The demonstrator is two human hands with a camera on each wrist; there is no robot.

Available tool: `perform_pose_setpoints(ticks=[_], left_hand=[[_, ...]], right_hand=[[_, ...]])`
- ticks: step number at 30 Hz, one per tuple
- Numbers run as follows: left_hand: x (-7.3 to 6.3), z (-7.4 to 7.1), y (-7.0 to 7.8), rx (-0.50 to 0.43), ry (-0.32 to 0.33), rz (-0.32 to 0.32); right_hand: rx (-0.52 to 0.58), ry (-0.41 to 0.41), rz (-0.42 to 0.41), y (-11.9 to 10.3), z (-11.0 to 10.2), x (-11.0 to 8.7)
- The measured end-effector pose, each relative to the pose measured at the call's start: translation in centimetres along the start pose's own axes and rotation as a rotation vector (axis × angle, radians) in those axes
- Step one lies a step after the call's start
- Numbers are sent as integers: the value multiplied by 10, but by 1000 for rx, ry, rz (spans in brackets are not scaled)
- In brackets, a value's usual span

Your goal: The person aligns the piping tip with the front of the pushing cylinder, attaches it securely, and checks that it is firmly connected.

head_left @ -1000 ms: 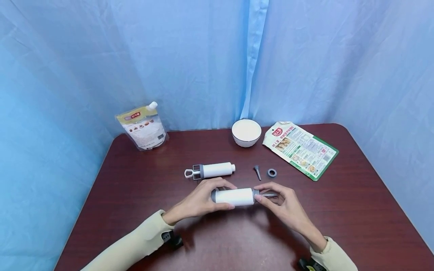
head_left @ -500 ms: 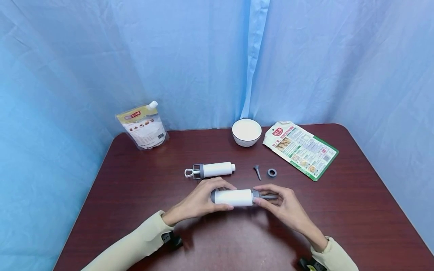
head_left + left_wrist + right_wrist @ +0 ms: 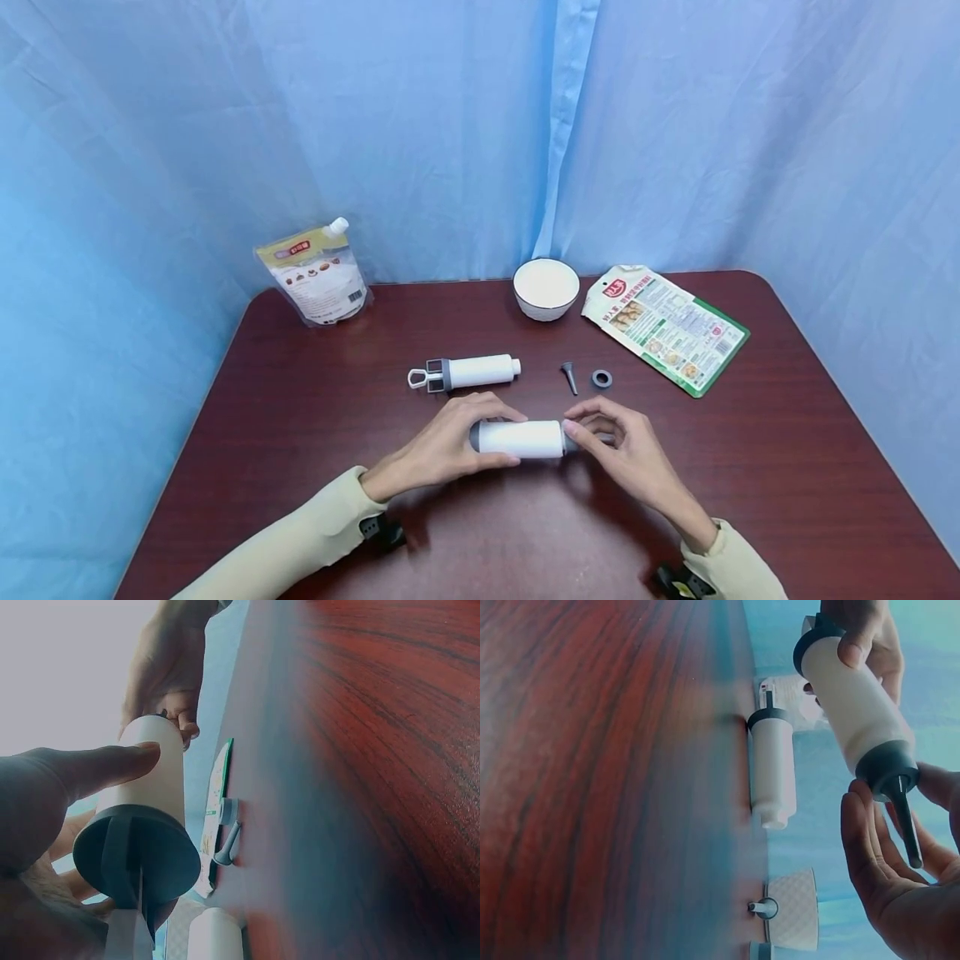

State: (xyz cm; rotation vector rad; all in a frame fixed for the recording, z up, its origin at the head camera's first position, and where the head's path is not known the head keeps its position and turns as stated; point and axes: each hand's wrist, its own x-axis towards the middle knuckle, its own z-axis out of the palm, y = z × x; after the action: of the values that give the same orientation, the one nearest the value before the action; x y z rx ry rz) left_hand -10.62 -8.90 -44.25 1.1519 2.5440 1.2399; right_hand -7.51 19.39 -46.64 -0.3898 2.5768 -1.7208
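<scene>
My left hand (image 3: pixel 450 437) grips the white barrel of a piping syringe (image 3: pixel 521 439), thumb on the near side and fingers on the far side. The syringe lies crosswise in the head view, its dark grey end cap (image 3: pixel 161 851) towards my left wrist. At its other end, my right hand (image 3: pixel 633 458) pinches the grey ring cap (image 3: pixel 889 761) between thumb and fingertips. A slim grey nozzle (image 3: pixel 906 825) sticks out through that cap, towards the right palm. In the head view, the right fingers partly hide the cap and nozzle.
Behind the hands lie a second white syringe (image 3: pixel 480 372), a loose grey nozzle (image 3: pixel 570 378) and a grey ring (image 3: pixel 602 379). Farther back are a spouted pouch (image 3: pixel 318 279), a white bowl (image 3: pixel 546 292) and a green-edged packet (image 3: pixel 667 329). Blue curtains (image 3: pixel 420 133) hang around the table.
The right thumb and fingers have shifted slightly around the ring cap, and now cover more of it and the nozzle. The left hand has kept its hold on the barrel.
</scene>
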Motion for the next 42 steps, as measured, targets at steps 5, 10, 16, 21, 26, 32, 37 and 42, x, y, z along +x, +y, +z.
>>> perform_pose_setpoints(ticks=[5, 10, 16, 21, 26, 32, 37, 42], left_hand=[[-2, 1, -3, -8, 20, -22], [-5, 0, -7, -14, 54, -47], [-8, 1, -9, -33, 45, -45], [-10, 6, -7, -45, 9, -30], [-12, 10, -7, -49, 14, -37], [-12, 8, -11, -45, 49, -47], [-12, 5, -11, -36, 54, -41], [-11, 4, -10, -39, 40, -52]], right_hand=[[25, 12, -17, 0, 1, -1], [92, -78, -7, 0, -1, -3], [51, -81, 12, 1, -1, -1], [-25, -39, 13, 3, 5, -1], [-44, -11, -18, 1, 8, -1], [53, -108, -28, 2, 4, -4], [83, -167, -27, 3, 1, -3], [-4, -128, 37, 3, 3, 0]])
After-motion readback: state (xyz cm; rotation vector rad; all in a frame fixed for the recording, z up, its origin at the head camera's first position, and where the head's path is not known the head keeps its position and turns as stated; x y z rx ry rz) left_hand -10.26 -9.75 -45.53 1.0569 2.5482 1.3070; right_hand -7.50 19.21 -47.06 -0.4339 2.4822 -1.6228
